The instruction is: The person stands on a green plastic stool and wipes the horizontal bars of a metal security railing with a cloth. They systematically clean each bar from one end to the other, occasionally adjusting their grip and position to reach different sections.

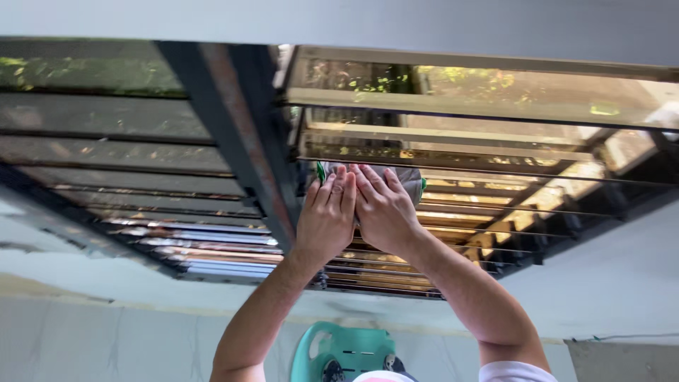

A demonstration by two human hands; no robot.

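**Head view: two hands pressed a cloth against louvre glass**

Head camera looked steeply up at a louvred window (453, 177). Both forearms rose from the 6 o'clock edge of the frame and met just right of the dark centre post (244, 141). The left hand (327, 216) was raised with its back to the camera, fingers straight and close together, pointing toward 12 o'clock. The right hand (382, 209) lay just beside it at 3 o'clock, touching it along the fingers, its fingers slanting toward 11 o'clock. Both hands were flat, neither clenched, pressing a grey cloth with green edging (409, 177) against a glass slat (495, 152). The cloth sat at the middle of the frame, directly behind the fingertips.

Most of the cloth was hidden by the hands; only a grey bulge at 1 o'clock of the right hand and small green slivers on either side showed. Whether any finger curled around the cloth could not be told. A turquoise plastic chair (343, 350) at 6 o'clock was partly cut off by the frame edge and by a white sleeve (513, 371).
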